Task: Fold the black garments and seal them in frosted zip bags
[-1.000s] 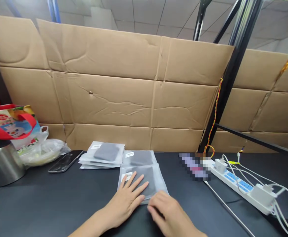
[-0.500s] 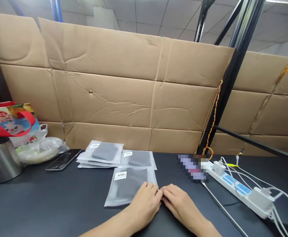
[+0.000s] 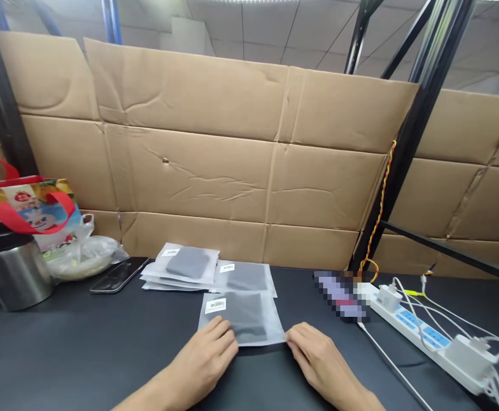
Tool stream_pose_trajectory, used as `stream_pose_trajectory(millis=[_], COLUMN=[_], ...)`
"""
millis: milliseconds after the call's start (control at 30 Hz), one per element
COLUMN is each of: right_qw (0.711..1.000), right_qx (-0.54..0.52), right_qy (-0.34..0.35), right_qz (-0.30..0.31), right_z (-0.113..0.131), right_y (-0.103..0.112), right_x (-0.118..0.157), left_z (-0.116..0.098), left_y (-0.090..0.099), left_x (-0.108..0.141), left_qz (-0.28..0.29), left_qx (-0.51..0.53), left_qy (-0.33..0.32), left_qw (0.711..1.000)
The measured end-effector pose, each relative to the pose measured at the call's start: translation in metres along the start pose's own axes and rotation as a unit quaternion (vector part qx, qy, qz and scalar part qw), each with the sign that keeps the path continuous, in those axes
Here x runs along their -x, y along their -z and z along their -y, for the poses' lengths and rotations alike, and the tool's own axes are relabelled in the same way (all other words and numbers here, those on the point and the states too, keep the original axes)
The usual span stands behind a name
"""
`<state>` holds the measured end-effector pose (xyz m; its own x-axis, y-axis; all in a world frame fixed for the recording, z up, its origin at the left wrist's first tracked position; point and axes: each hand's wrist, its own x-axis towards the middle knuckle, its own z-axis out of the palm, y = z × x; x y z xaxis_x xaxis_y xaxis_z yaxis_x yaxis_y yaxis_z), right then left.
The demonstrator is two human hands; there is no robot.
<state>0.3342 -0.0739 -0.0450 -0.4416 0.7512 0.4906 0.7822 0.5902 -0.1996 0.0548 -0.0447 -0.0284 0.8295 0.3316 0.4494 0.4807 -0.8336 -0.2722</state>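
Note:
A frosted plastic bag (image 3: 273, 319) with a barcode label and a dark flat item inside lies on the black table in front of me. My left hand (image 3: 209, 348) has its fingers curled over the front left edge of this bag. At the front right corner, my right hand (image 3: 318, 354) pinches the bag between thumb and fingers. Behind it lies another such bag (image 3: 245, 277), next to a small stack of similar labelled bags (image 3: 185, 265). The left thumb's contact with the bag is partly hidden.
A phone (image 3: 119, 277), a clear plastic bag (image 3: 87, 257), a steel flask (image 3: 18, 274) and a colourful tote bag (image 3: 31, 205) stand left. On the right are a blurred-out phone (image 3: 339, 297) and a white power strip (image 3: 425, 337) with cables. Cardboard (image 3: 198, 171) walls the back.
My left hand has moved left along the bag's front edge, away from my right hand. The bag has turned slightly and shifted right in view. The view has swung a little left.

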Motion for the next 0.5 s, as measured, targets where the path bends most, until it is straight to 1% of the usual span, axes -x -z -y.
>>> stream_pose_trajectory(millis=[33, 100, 167, 200, 267, 367, 433, 500], right_qw=[1.000, 1.000, 0.999, 0.999, 0.999, 0.999, 0.999, 0.998], right_qx=[-0.004, -0.012, -0.018, -0.022, -0.030, -0.037, -0.042, -0.049], right_qy=[0.003, 0.010, 0.011, 0.009, 0.006, 0.008, 0.005, -0.008], right_qz=[-0.008, -0.021, -0.024, -0.023, -0.020, -0.024, -0.030, -0.041], right_z=[0.000, 0.001, 0.001, 0.001, 0.001, 0.001, 0.000, -0.004], right_y=[0.001, 0.002, 0.001, 0.001, 0.001, 0.000, -0.001, -0.003], right_x=[0.000, -0.001, -0.001, -0.001, -0.001, 0.001, 0.002, 0.004], left_z=[0.007, 0.018, 0.023, 0.023, 0.020, 0.013, 0.010, 0.008], left_y=[0.007, 0.018, 0.024, 0.025, 0.021, 0.005, -0.005, -0.010], left_x=[0.017, 0.048, 0.065, 0.067, 0.060, 0.031, 0.010, -0.005], left_qz=[-0.027, -0.051, -0.050, -0.045, -0.028, 0.023, 0.064, 0.096], left_qx=[-0.011, -0.036, -0.059, -0.072, -0.098, -0.113, -0.102, -0.087], left_qy=[-0.002, 0.007, 0.017, 0.022, 0.032, 0.054, 0.072, 0.086], left_qw=[1.000, 0.998, 0.997, 0.996, 0.994, 0.992, 0.990, 0.988])
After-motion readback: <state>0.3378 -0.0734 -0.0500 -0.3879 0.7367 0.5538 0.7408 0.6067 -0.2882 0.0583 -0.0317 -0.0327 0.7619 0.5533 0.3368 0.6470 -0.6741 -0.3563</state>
